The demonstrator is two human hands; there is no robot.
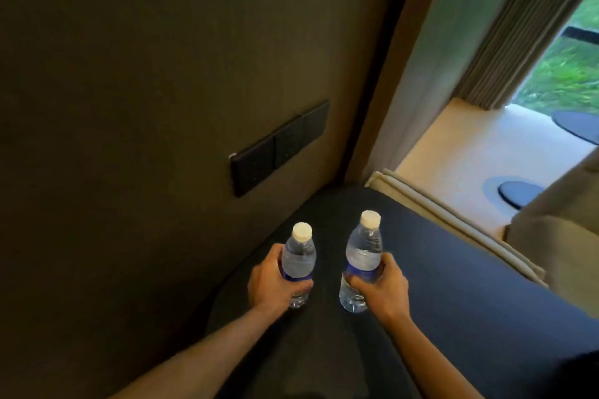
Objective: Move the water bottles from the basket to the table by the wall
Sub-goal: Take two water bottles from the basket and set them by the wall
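Gripping one bottle apiece, the left hand (pixel 270 282) wraps the left bottle (pixel 299 261) around its blue label and the right hand (pixel 382 288) closes on the right bottle (pixel 362 257) the same way. Both bottles stand upright, capped, side by side over the dark table (pixel 437 269) that sits against the wall (pixel 162 74), just below a black switch panel (pixel 278 146). Whether their bases touch the top yet, I cannot tell. This looks like the placing step. Next, I judge, each bottle needs settling flat before the fingers let go. The basket is out of view.
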